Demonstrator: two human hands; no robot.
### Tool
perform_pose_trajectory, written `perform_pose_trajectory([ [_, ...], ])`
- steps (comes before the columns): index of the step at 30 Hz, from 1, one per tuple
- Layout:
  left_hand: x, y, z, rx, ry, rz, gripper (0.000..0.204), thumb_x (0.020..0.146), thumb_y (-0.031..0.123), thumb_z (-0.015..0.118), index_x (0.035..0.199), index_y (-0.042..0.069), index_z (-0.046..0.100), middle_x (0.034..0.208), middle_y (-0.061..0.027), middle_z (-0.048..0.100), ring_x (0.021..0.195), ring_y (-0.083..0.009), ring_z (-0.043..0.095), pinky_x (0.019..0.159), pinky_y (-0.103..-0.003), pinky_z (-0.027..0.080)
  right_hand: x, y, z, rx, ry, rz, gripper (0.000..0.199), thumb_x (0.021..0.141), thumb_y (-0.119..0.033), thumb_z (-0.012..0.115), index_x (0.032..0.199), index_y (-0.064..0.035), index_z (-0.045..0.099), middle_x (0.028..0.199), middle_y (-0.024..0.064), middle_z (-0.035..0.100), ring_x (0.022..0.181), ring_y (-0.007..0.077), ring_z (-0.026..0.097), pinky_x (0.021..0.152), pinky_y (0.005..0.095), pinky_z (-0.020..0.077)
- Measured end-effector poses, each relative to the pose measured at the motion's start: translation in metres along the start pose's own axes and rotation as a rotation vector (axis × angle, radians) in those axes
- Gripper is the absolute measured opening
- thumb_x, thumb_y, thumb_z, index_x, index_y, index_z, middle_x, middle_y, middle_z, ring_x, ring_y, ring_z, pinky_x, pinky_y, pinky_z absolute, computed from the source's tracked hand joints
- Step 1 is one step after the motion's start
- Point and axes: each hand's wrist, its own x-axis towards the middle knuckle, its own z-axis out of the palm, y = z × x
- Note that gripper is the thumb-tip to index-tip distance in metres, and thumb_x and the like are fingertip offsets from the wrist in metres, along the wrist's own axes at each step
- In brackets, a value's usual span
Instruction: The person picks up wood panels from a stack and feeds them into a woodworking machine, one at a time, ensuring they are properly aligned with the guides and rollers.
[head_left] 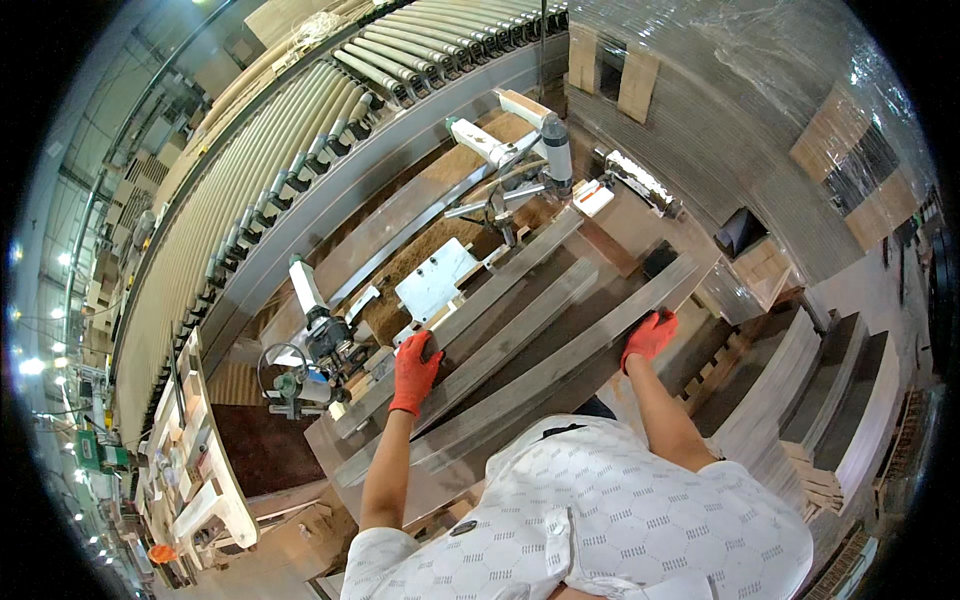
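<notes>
Several long grey-brown boards lie side by side on a work table in front of me. My left hand [415, 372], in a red glove, rests by the far board [500, 277]. Its fingers and thumb are apart, and it appears to hold nothing. Another narrow board [520, 333] lies slantwise in the middle. At the near board's [570, 355] right part, my right hand [649, 338], also red-gloved, closes on the edge. Its fingertips are partly hidden there.
Beyond the boards stand machine units with hoses [325, 335], a white metal plate [437, 280] and an upright cylinder [556, 155]. A roller conveyor [290, 150] curves behind. Film-wrapped stacks [700, 110] rise at the far right; stacked boards [765, 375] sit at my right.
</notes>
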Motion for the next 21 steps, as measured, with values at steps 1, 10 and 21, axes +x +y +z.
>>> perform_pose_trajectory([
  [1,0.002,-0.002,0.004,0.029,-0.016,0.001,0.052,0.087,0.022,0.086,0.133,0.008,0.068,0.131,-0.0162,0.068,0.123,-0.0395,0.062,0.106,-0.051,0.048,0.0,0.0,-0.001,-0.011,-0.007,0.003,0.037,0.104,-0.018,0.064,0.138,-0.0052,0.056,0.13,0.0221,0.063,0.125,0.0424,0.058,0.107,0.0515,0.0451],
  [10,0.047,0.009,0.032,0.488,-0.044,-0.066,0.048,0.088,0.048,0.083,0.124,0.016,0.074,0.131,-0.0068,0.065,0.132,-0.033,0.053,0.114,-0.057,0.033,0.001,0.004,-0.002,-0.024,-0.001,-0.021,0.037,0.106,-0.019,0.063,0.138,-0.0024,0.057,0.131,0.0222,0.064,0.125,0.0423,0.059,0.108,0.0503,0.046],
  [21,0.078,-0.001,0.059,0.504,0.016,0.077,0.042,0.087,0.045,0.082,0.112,0.012,0.074,0.125,-0.01,0.067,0.127,-0.0316,0.056,0.112,-0.054,0.036,0.0,0.0,-0.001,-0.033,0.013,0.004,0.041,0.104,-0.02,0.064,0.139,0.0,0.056,0.132,0.0237,0.063,0.127,0.0433,0.057,0.108,0.0514,0.0448],
])
